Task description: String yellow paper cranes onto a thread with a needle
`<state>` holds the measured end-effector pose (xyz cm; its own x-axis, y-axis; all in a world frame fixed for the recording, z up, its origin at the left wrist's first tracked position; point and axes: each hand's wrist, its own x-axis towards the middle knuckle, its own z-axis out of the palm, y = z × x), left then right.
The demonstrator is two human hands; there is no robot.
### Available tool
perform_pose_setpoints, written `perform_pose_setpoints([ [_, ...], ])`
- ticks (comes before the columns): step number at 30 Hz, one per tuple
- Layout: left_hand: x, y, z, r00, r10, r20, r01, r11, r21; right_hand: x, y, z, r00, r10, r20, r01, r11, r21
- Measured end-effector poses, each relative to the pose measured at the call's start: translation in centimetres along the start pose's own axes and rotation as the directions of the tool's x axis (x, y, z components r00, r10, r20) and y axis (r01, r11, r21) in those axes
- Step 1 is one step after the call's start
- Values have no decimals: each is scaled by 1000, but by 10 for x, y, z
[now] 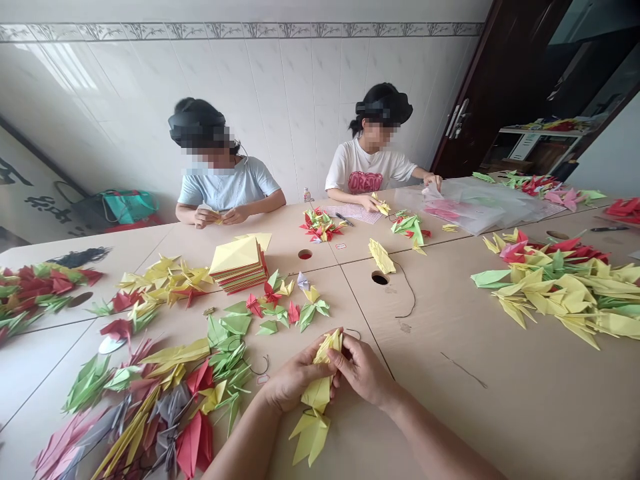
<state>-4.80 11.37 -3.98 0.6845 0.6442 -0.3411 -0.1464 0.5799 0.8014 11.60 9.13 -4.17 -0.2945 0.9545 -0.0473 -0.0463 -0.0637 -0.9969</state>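
Observation:
Both my hands meet over the near middle of the table around a stacked string of yellow folded-paper pieces (316, 395). My left hand (296, 375) cups the string from the left, its fingers wrapped behind it. From the right, my right hand (367, 370) presses a thumb onto the upper pieces. The lower pieces hang down toward me, spread like pointed petals, with dark thread showing between them. A bit of dark thread curves out above my fingers. Fingertips behind the paper are partly hidden.
Folded-paper pieces (165, 393) in several colours cover the left side. A stack of square paper (239, 263) stands behind my hands. More yellow and green pieces (560, 280) are heaped right. A needle-like strand (464, 371) lies nearby. Two people (227, 187) sit across, handling paper.

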Motion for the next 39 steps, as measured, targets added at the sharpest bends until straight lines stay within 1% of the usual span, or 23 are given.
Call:
perform_pose_setpoints([
  [4,2,0,-5,998,10,-67,-11,1000,-25,5,2,-12,998,27,-54,-24,999,45],
  [7,4,-1,-10,995,25,-96,-28,999,-33,8,2,-20,993,96,-66,-90,992,85],
  [11,5,-3,-14,996,26,-90,-28,999,-26,7,1,-27,980,195,-30,-186,963,195],
  [14,4,-3,-14,998,7,-68,-8,1000,-21,8,1,-33,972,234,-8,-217,916,338],
  [19,1,2,-9,999,-34,-32,34,999,0,10,2,-39,973,220,-63,-145,804,576],
  [23,-1,5,-7,997,-76,-1,76,997,26,11,3,-37,968,251,-25,-170,723,670],
  [27,-1,4,-6,994,-107,31,105,994,43,11,2,-34,968,249,-42,-138,663,736],
  [33,0,3,-4,996,-86,29,85,995,44,12,1,-31,973,220,-66,-90,629,772],
  [39,-1,1,-4,996,-88,33,87,995,43,11,0,-31,978,193,-85,-59,639,767],
])
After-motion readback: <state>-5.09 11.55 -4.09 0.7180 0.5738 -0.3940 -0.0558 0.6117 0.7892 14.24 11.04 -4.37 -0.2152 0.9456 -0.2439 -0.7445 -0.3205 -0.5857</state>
